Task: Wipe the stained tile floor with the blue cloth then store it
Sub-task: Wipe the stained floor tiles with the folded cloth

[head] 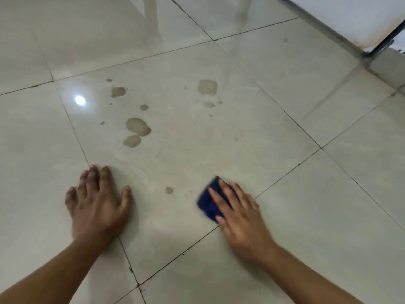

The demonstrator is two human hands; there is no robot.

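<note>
A folded dark blue cloth (210, 201) lies flat on the pale glossy tile floor (274, 137). My right hand (238, 213) presses on it with fingers spread over its top, slightly blurred. My left hand (98, 200) rests flat on the tile, fingers apart, holding nothing. Several brownish wet stains mark the same tile: a double blotch (137, 130), a patch (207, 87), another patch (118, 91), and a small spot (169, 190) between my hands.
Dark grout lines cross the floor. A white wall or panel with a dark metal frame (370, 51) and rusty marks stands at the upper right. A lamp's reflection (80, 100) glares on the tile.
</note>
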